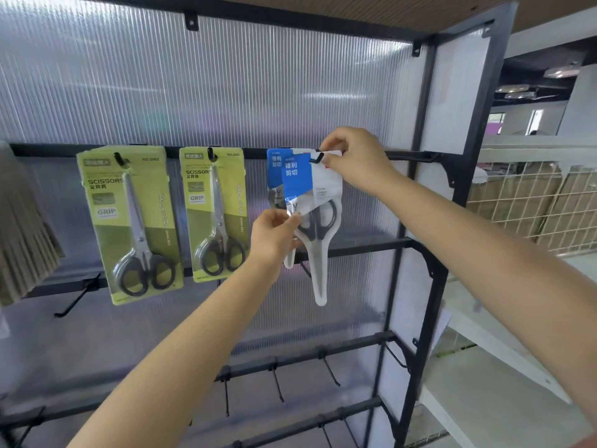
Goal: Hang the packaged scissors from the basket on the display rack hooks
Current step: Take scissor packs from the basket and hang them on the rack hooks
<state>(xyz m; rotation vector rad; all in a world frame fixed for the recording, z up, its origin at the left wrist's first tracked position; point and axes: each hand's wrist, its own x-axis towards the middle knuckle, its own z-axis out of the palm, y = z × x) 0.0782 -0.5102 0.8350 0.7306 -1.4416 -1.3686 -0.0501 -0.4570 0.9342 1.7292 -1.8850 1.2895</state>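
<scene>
A blue-and-white scissors pack hangs at the black hook on the rack's top bar. My right hand pinches the pack's top edge right at the hook tip. My left hand pinches its left side near the scissor handles. Behind it another blue pack sits on the same hook. Two green scissors packs hang on hooks to the left. The basket is out of view.
The black display rack has lower bars with several bare hooks. Brown card stacks hang at the far left. White shelving and a wire grid with boxes stand to the right.
</scene>
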